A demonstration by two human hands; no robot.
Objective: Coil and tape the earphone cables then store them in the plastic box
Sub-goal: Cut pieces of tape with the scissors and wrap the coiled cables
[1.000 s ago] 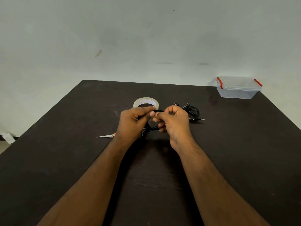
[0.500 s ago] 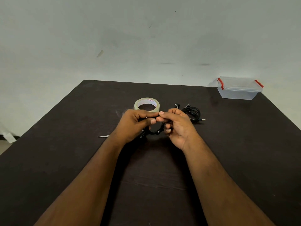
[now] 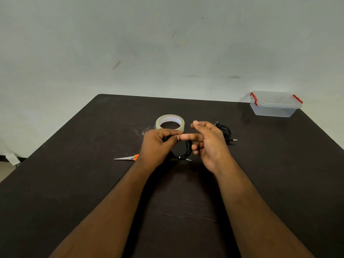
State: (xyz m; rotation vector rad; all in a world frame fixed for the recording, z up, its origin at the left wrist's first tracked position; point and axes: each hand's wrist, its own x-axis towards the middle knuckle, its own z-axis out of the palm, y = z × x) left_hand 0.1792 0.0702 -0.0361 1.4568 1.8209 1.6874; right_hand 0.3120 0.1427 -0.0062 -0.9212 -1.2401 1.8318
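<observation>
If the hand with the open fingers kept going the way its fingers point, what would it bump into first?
The right hand points its fingers leftward at the left hand, which grips the coiled earphone cable. It would probably meet that hand's fingertips first; they look almost touching already, though depth is hard to judge.

Earphone cables, tape roll and lidded box on the dark table

A black coiled earphone cable [image 3: 187,149] hangs looped between the hands, its silver plug at the bottom pointing right — any tape on it seems too small to make out. A second black coil [image 3: 226,132] lies further right, plug toward the right. The clear tape roll [image 3: 170,122] lies flat just behind. The translucent plastic box [image 3: 275,106] — red latches, lid on — sits at the far right corner.
</observation>
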